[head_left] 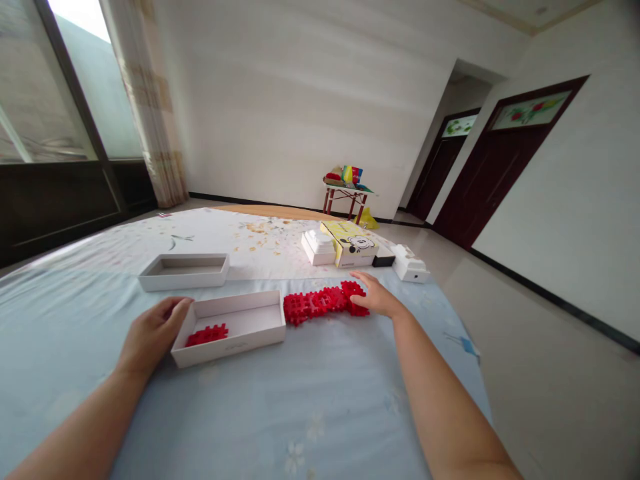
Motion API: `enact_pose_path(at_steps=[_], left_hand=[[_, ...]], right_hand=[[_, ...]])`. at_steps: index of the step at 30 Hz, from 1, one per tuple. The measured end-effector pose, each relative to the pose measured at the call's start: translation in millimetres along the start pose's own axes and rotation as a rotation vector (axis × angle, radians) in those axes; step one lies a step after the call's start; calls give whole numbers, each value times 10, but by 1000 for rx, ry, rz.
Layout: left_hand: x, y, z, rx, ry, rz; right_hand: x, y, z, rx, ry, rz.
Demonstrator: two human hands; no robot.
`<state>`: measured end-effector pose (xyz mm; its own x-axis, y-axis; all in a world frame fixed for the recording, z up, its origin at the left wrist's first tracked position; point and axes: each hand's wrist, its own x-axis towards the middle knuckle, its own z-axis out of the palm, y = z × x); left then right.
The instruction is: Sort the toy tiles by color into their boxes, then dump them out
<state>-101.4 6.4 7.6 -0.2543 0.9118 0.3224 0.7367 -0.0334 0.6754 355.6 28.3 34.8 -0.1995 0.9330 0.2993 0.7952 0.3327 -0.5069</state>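
Note:
My left hand (151, 335) is closed at the left end of a white open box (257, 338), its fingertips gripping the end wall. Inside the box, toward the left, lie red interlocking plastic blocks (207, 335). Just right of the box, a row of similar red blocks (313, 305) stretches across the blue cloth. My right hand (377, 295) is at the far right end of this row, thumb and fingers around a red block (353, 290) there. That block appears to touch the others in the row.
Behind stands a second white box (183, 279). Farther back right are a white carton (320, 248), a yellow box (350, 243) with a cartoon mouse, a black item (384, 257) and another white carton (410, 263). A small side table (347, 190) stands by the wall.

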Motion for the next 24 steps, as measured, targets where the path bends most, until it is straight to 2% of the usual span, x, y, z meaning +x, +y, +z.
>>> enact_pose_path(at_steps=[3,14,19,24], left_hand=[[-19,24,-13,-7,3,2],[-13,19,-17,-2,25,-1],[-7,21,-14,6,38,6],[-9,31,-12,-6,27,-3]], right_hand=[[30,55,65,6,-79,-32],[0,179,-38,159,-98,-6],[8,194,-36,148,-111,-23],[8,172,-27,165,-183,0]])
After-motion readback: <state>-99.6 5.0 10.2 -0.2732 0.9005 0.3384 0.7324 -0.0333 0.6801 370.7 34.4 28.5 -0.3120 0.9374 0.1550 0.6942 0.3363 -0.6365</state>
